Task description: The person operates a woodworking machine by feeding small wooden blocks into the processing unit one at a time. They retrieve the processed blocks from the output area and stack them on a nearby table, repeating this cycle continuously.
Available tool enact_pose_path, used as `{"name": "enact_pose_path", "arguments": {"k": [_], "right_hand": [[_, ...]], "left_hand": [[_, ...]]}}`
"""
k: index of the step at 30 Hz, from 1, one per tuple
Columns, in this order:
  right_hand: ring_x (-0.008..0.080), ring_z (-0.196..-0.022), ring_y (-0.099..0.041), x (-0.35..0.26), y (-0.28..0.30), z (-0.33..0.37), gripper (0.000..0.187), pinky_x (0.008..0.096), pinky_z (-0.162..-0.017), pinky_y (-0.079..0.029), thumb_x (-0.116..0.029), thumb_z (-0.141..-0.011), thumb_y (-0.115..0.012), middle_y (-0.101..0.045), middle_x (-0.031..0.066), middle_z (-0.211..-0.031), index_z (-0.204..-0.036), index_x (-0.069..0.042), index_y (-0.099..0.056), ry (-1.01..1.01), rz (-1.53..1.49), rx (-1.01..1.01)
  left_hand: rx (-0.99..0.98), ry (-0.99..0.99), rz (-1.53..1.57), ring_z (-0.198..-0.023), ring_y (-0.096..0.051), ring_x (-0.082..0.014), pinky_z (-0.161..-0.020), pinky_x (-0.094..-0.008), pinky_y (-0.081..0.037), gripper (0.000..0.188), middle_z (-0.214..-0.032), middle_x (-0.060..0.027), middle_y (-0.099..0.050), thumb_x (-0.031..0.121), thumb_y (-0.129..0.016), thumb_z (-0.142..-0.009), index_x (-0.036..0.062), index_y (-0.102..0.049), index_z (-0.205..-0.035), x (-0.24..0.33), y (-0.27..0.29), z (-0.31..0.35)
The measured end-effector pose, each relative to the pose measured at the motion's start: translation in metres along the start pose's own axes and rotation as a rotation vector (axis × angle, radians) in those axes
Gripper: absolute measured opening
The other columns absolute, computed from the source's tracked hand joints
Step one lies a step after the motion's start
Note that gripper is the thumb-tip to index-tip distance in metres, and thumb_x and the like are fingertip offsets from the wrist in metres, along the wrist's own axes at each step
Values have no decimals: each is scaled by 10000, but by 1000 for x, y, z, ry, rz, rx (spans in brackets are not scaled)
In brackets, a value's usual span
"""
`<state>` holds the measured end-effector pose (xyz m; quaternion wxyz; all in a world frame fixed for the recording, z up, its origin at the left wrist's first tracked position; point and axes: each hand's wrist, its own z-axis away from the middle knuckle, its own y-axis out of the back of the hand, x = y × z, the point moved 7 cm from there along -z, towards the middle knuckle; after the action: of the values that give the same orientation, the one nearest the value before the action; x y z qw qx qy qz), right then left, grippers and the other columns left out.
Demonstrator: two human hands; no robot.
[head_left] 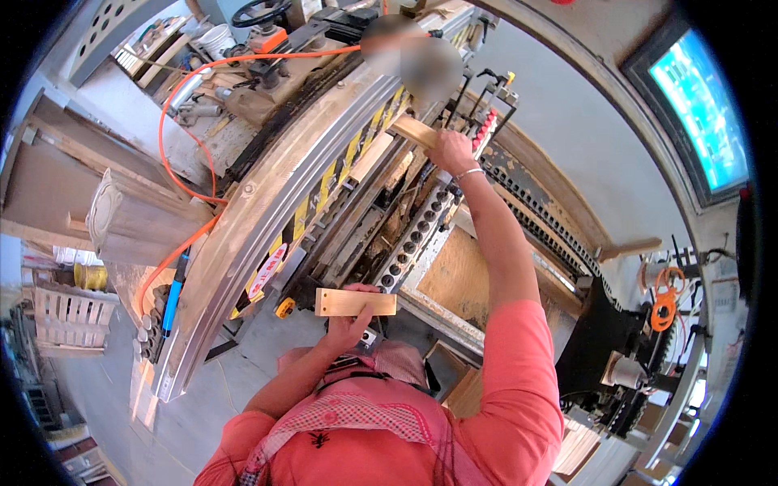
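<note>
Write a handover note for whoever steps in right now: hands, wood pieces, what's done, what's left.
Left hand: grips a short wooden block, held level near the chest, clear of the machine.
Right hand: arm stretched out, holding a second wooden piece at the far side of the drilling machine's row of spindles.
Done: nothing visibly finished; no piece lies seated on the bed.
Left: probably seat the right-hand piece, then the left block.
Note: orange hose trails along the machine's left.

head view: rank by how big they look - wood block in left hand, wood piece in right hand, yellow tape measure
1. wood block in the left hand
2. wood piece in the right hand; it sits farther away, so its true size is unsure
3. yellow tape measure
</note>
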<state>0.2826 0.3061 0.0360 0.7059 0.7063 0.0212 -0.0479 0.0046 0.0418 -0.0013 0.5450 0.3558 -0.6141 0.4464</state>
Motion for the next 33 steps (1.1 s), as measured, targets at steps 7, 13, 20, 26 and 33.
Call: {"name": "enact_pose_path", "arguments": {"k": [7, 13, 20, 26, 33], "right_hand": [[320, -841, -623, -2, 4, 1, 406, 399, -729, -501, -377, -695, -648, -640, 188, -868, -901, -28, -629, -44, 1, 1], [298, -855, -625, 0, 1, 0, 394, 375, -743, -503, -367, -698, -648, -643, 173, -880, -884, -20, -626, -4, -8, 34], [302, -832, -635, 3, -5, -5, 362, 370, -732, -512, -339, -695, -643, -650, 172, -859, -864, -19, -635, -26, -43, 25], [316, -821, -636, -5, 0, -6, 302, 381, -726, -514, -272, -677, -630, -652, 174, -837, -839, -18, -653, -16, -62, 49], [308, -836, -635, -12, 5, -13, 340, 378, -736, -517, -304, -688, -637, -649, 176, -875, -866, -15, -658, -13, -47, -3]], "left_hand": [[-3, 19, 16, -1000, -504, -161, -888, -297, -397, 276, -1082, -112, -520, -18, -475, -832, 9, -419, -1101, -3, -2, 0], [11, 3, -57, -1007, -509, -197, -901, -347, -394, 290, -1079, -142, -534, 49, -492, -814, 43, -412, -1092, -3, -1, -1], [21, 63, -11, -1005, -500, -175, -899, -321, -389, 290, -1088, -130, -527, 12, -490, -821, 37, -396, -1094, -5, 0, 0], [27, 34, -43, -1003, -501, -177, -896, -321, -395, 286, -1085, -132, -525, 9, -492, -820, 36, -395, -1087, -4, 0, -2], [24, 13, -7, -1018, -499, -177, -908, -321, -394, 300, -1098, -132, -513, -12, -492, -820, 26, -395, -1101, 1, -2, -2]]}}
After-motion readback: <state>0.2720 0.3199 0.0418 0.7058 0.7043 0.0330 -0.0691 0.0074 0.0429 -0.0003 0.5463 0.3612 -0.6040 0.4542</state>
